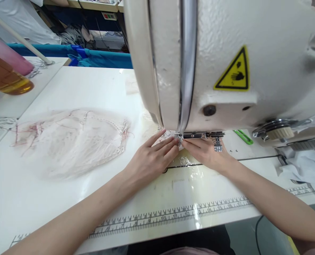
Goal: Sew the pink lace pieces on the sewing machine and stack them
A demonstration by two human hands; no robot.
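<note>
A yellow triangular warning sign (233, 72) with a black border stands on the pale sewing machine (226, 28); it bears a black hand below another small black mark, with no legible words. Along the near edge of the white table (27, 198) runs a printed ruler (173, 217) with 2 rows of graduations, where 10, 11, 12, 14, 15, 16 and 17 can be made out. Marks on the distant switch box (109, 16), coloured red and green, are too small to read.

One sewing machine (224, 63), two hands (152, 157) (209, 154)
</note>
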